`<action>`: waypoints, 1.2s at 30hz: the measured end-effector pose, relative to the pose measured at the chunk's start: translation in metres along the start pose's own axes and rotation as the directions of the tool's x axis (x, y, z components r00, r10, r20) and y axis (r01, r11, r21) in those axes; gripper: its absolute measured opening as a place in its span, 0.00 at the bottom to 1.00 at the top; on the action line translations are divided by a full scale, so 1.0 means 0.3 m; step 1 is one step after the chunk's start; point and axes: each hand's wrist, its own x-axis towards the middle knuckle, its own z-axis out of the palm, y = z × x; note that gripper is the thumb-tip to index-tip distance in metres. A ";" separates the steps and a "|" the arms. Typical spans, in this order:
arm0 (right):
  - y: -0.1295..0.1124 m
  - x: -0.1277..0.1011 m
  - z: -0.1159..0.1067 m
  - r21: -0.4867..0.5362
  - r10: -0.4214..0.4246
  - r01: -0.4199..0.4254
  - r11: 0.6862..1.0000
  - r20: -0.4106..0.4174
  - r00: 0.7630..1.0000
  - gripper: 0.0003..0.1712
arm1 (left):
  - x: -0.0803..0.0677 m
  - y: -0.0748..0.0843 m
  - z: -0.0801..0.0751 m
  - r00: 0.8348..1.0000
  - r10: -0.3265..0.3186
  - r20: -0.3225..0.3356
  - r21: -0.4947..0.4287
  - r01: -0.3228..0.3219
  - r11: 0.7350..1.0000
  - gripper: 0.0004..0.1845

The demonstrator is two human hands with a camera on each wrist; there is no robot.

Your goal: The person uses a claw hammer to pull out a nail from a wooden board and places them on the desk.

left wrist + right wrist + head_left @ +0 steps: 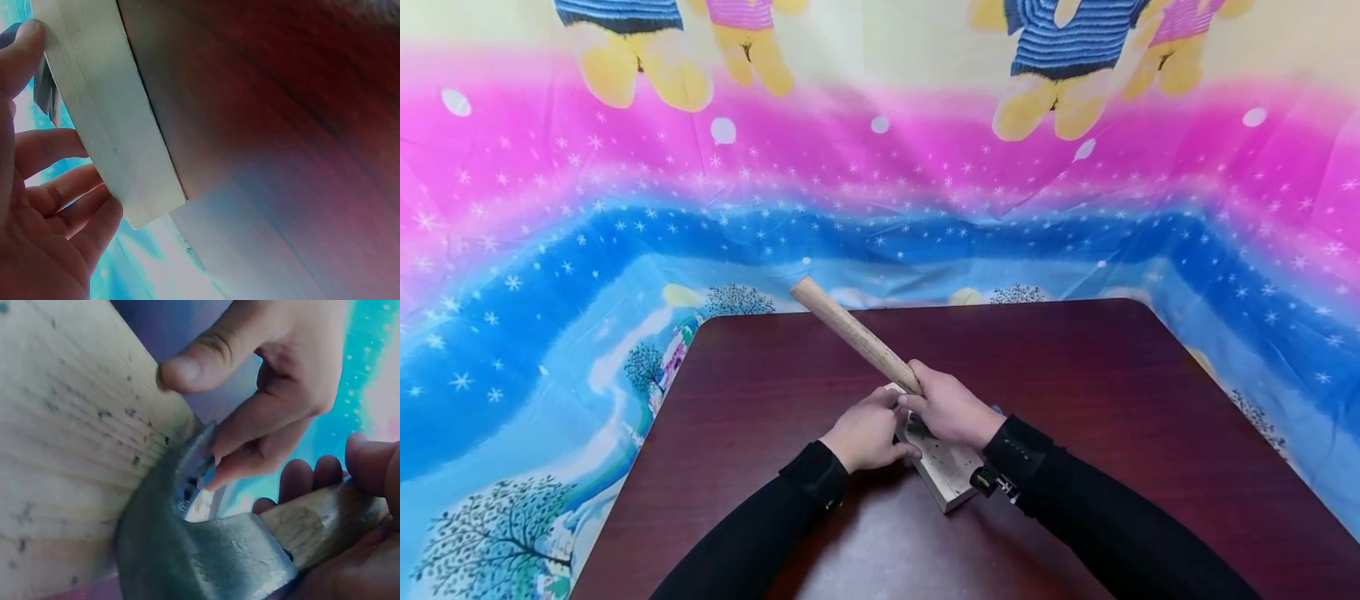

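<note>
A claw hammer lies over a pale wooden board [946, 467], its wooden handle [853, 332] slanting up to the far left. Around the handle close to the head, my right hand [951, 407] keeps a grip. The right wrist view shows the metal hammer head [187, 544] against the board's marked face, its claw turned toward the left hand's fingers. My left hand [867, 432] holds the board's left edge [119, 131], thumb apart from the bent fingers. Some left fingertips are hidden in the left wrist view. What lies within the claw is unclear.
A dark red-brown table [760, 383] with rounded far corners bears the board. Behind and beside it hangs a printed curtain [880, 208] in pink and blue, close to the table's edges.
</note>
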 end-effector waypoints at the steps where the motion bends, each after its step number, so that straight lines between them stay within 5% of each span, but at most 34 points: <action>1: -0.001 -0.002 -0.002 0.018 0.010 -0.009 1.000 -0.013 1.000 0.07 | 0.001 -0.001 -0.004 1.000 -0.001 -0.006 -0.007 0.001 1.000 0.22; 12: 0.024 -0.035 -0.034 0.130 0.015 0.008 0.992 -0.177 0.984 0.08 | 0.017 -0.011 -0.026 0.999 -0.050 0.001 -0.012 0.050 0.999 0.26; 20: 0.005 -0.040 -0.054 0.158 0.018 -0.001 0.987 -0.111 0.994 0.11 | 0.006 0.004 -0.019 0.998 -0.057 0.040 -0.030 0.058 0.998 0.22; 30: -0.188 0.063 -0.134 0.139 -0.025 0.031 0.990 -0.042 0.999 0.13 | 0.002 0.025 -0.007 0.996 -0.066 0.061 0.000 0.066 0.998 0.28; 36: -0.312 0.135 -0.194 0.244 -0.107 0.097 0.965 0.026 0.994 0.13 | -0.001 0.047 0.005 0.987 -0.108 0.116 -0.037 0.113 0.993 0.36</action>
